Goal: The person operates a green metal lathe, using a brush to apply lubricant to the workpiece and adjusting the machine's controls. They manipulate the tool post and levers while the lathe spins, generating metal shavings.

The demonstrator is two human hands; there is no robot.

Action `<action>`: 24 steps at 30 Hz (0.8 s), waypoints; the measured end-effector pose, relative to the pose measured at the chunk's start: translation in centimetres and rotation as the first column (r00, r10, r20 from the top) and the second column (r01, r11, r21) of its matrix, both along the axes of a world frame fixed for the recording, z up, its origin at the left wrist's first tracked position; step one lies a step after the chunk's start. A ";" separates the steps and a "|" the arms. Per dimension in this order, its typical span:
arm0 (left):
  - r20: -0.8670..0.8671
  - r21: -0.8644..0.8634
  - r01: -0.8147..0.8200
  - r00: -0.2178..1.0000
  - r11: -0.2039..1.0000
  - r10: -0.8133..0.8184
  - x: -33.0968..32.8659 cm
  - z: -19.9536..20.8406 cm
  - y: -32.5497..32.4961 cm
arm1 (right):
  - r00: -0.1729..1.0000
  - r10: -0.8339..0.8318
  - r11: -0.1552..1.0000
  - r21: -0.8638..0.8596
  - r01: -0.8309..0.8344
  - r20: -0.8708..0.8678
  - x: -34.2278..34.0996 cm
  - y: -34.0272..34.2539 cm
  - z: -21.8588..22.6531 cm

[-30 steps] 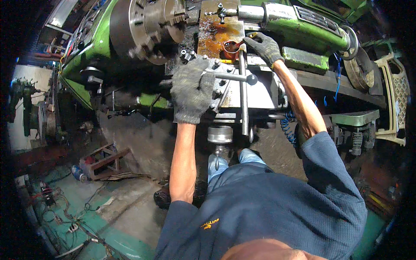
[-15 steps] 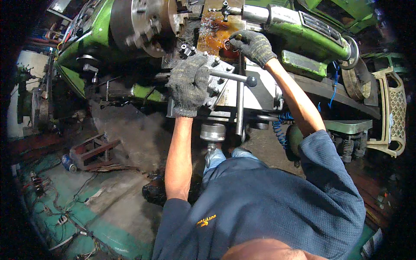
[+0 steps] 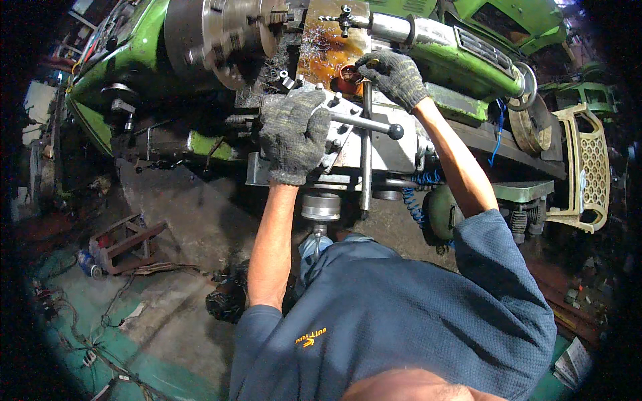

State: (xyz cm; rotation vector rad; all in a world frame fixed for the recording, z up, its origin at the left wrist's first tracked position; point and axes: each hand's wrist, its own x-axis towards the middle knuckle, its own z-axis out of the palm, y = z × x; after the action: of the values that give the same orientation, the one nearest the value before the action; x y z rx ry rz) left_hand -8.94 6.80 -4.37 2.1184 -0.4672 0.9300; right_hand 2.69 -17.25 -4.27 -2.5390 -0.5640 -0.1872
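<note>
My left hand point(image 3: 292, 137), in a dark grey knitted glove, is closed over the left side of the tool post point(image 3: 340, 110) on the lathe carriage; its fingertips are partly hidden. A lever with a black ball knob point(image 3: 396, 131) sticks out to the right of it. My right hand point(image 3: 394, 75), gloved alike, is pinched together at the rim of a small reddish-brown pot point(image 3: 350, 80). Whatever its fingers hold is too small to make out. A metal bar point(image 3: 366, 154) stands out toward me below that hand.
At the upper left is the blurred lathe chuck point(image 3: 224, 40). Metal chips lie on the oily brown plate point(image 3: 321, 50). The tailstock point(image 3: 461, 50) carries a drill bit point(image 3: 330, 19). A cream plastic stool point(image 3: 585, 167) stands right; a rusty metal frame point(image 3: 130, 244) and cables lie on the floor.
The whole view has shifted slightly. My right hand's fingers have drawn a little to the right, showing more of the pot. My left hand remains on the tool post.
</note>
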 end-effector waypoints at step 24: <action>0.033 0.050 0.032 0.999 0.998 -0.033 0.7 -1.1 0.6 | 0.981 -0.009 0.991 0.131 -0.017 0.193 -0.9 0.7 -1.7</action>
State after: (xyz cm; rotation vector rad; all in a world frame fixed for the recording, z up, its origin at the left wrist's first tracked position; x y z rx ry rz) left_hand -8.23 7.38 -5.42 2.1361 -0.5456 0.9457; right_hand 1.77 -16.55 -6.01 -2.4055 -0.6095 -0.4588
